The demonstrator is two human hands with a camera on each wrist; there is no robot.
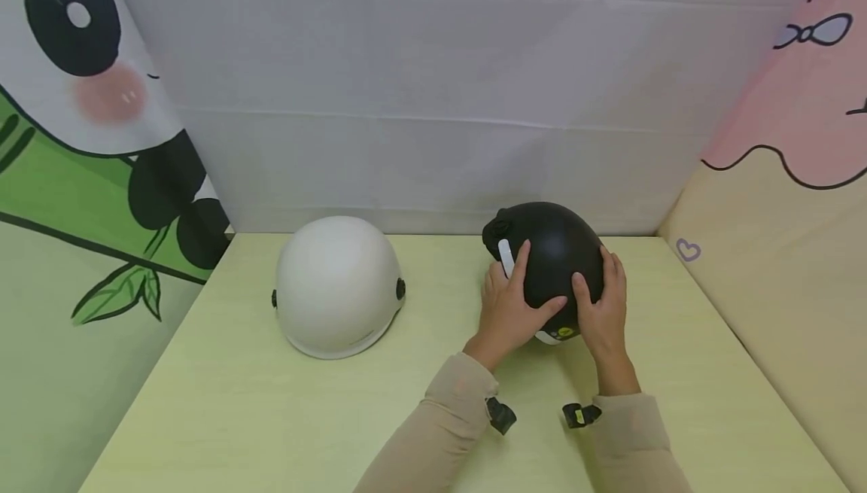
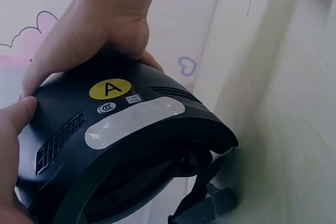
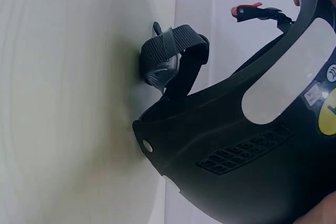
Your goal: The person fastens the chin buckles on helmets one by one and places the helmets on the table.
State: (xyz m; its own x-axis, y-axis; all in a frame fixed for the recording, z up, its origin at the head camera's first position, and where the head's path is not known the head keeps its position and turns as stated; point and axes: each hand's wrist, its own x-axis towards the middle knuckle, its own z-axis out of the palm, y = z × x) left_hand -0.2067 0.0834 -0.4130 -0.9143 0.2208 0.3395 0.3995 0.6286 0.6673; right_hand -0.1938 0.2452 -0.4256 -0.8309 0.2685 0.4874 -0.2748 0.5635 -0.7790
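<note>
We saw two hands on a black helmet at the far side of the pale table. The helmet was right between the hands, with its round top beyond both thumbs. The left hand held its left side, with the pointing finger up along the shell and the thumb out toward the other hand. The right hand held its right side, with the thumb on the near face and the other fingers bent around the edge. Both hands were spread wide to fit the big shell, and both had hold of it. From the wrists we saw a yellow sticker with the letter A on the helmet, and a long pale patch near its rim. A black strap hung out from under the rim, down by the table. We could not tell if the rim touched the table. A white helmet sat on the table to the left, well apart from the hands. Behind it all was a white sheet.
</note>
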